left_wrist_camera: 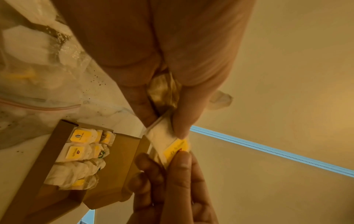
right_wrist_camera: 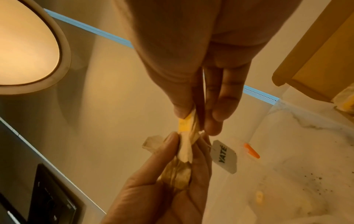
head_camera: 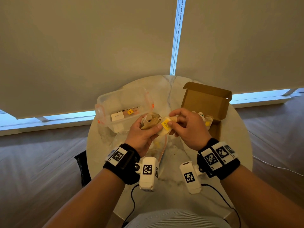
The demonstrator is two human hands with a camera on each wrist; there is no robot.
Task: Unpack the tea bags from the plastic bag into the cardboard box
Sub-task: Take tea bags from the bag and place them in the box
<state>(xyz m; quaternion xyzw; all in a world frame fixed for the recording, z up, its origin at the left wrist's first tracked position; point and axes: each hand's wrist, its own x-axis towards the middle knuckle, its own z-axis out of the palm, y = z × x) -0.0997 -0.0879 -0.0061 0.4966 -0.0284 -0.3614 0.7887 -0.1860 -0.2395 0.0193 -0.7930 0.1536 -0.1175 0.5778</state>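
- Head view: left hand (head_camera: 144, 129) curled round a bunch of tea bags (head_camera: 150, 122), held above the surface (head_camera: 172, 96), likely as a store to draw from.
- Right hand (head_camera: 185, 127) pinching one yellow-labelled tea bag (head_camera: 166, 126) between thumb and fingers, apparently to part it from the bunch for the box.
- Cardboard box (head_camera: 205, 99) at right on the surface, lid raised, several tea bags already inside, partly hidden behind the right hand.
- Plastic bag (head_camera: 158, 145) flat on the surface below the hands, a few tea bags left in it.
- Clear tub (head_camera: 121, 109) at left, just beside the left hand, off the path to the box.
- Left wrist view: left fingers (left_wrist_camera: 184, 115) closed on the bunch and on one end of the yellow-labelled tea bag (left_wrist_camera: 172, 142); right fingers (left_wrist_camera: 182, 166) gripping its labelled end.
- Cardboard box (left_wrist_camera: 118, 151) below, rows of tea bags in place, room remaining at one side.
- Tea crumbs (left_wrist_camera: 93, 80) scattered on the surface.
- Right wrist view: right fingers (right_wrist_camera: 182, 109) narrowed on the yellow label; white paper tag (right_wrist_camera: 225, 156) dangling by a string from the bunch, a possible snag on pulling apart.
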